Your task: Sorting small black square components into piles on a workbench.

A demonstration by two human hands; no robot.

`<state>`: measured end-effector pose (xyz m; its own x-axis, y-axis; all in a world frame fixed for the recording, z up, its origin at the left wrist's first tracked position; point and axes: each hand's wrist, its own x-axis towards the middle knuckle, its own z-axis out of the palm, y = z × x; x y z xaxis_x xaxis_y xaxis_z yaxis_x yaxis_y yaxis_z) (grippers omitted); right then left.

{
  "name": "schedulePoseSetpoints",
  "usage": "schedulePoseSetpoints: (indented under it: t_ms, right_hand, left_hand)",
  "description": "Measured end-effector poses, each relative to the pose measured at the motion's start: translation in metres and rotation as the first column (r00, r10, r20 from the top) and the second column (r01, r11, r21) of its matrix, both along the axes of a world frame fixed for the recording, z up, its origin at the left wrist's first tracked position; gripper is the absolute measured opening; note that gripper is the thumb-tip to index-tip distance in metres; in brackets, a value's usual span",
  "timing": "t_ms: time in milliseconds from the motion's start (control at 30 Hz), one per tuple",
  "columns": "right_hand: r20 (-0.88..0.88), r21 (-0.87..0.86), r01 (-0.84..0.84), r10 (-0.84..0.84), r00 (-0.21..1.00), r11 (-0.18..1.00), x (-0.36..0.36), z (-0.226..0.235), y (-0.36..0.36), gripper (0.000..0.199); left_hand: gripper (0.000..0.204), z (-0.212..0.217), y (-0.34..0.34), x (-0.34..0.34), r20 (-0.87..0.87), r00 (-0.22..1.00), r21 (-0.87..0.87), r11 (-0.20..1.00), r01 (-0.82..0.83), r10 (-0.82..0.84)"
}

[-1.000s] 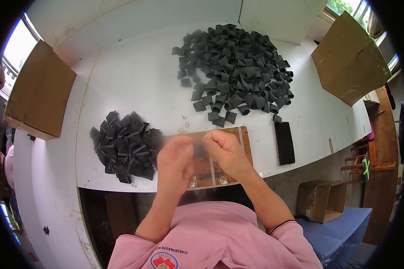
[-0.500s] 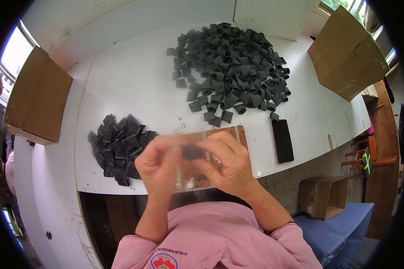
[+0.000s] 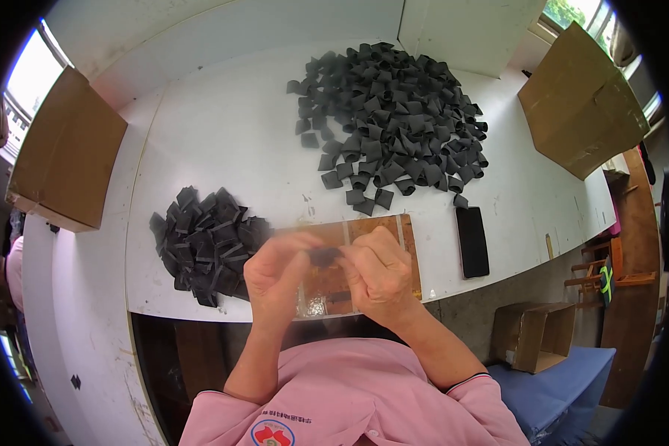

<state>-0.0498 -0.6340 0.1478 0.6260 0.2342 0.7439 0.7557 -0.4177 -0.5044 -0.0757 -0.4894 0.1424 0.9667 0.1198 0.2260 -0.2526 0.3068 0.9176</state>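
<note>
Hands: left hand [image 3: 279,273] and right hand [image 3: 379,271] meet close to the chest, each grip pinched narrow on one end of a small black folded fabric piece [image 3: 324,256].
Piece: between the fingertips, long axis left to right, equally near both hands, above the brown wooden board [image 3: 379,230].
Left pile: small heap of black pieces [image 3: 204,241] on the white table [image 3: 223,141].
Far pile: large heap of black pieces [image 3: 394,119], well apart.

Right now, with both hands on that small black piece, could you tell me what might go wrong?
1. The black piece, pinched between the left hand and right hand, might slip and drop off the table edge.
2. The small pile lies close to that edge, so an elbow could push pieces off.
</note>
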Motion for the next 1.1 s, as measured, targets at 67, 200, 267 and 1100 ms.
schedulePoseSetpoints:
  t_ms: [67,200,267,1100]
  right_hand:
    - [0.038,-0.075,0.040,-0.037,0.999,0.996,0.001,0.002,-0.001,0.013]
    - [0.088,-0.175,0.107,-0.092,0.992,0.979,-0.001,0.010,0.000,0.013]
    - [-0.089,-0.157,-0.051,0.038,0.995,0.986,0.008,0.023,-0.005,0.010]
    - [-0.587,0.094,-0.084,0.124,0.800,0.992,-0.047,-0.038,0.009,0.018]
  left_hand:
    - [0.013,0.004,0.000,0.002,-0.048,0.998,0.273,0.962,-0.013,0.028]
    - [0.005,-0.008,-0.011,0.001,-0.106,0.994,0.347,0.938,0.019,0.019]
    - [0.005,-0.012,-0.012,-0.005,-0.181,0.982,0.222,0.975,-0.008,0.049]
    - [0.003,-0.045,0.039,-0.015,-0.703,0.673,-0.349,0.936,-0.045,-0.229]
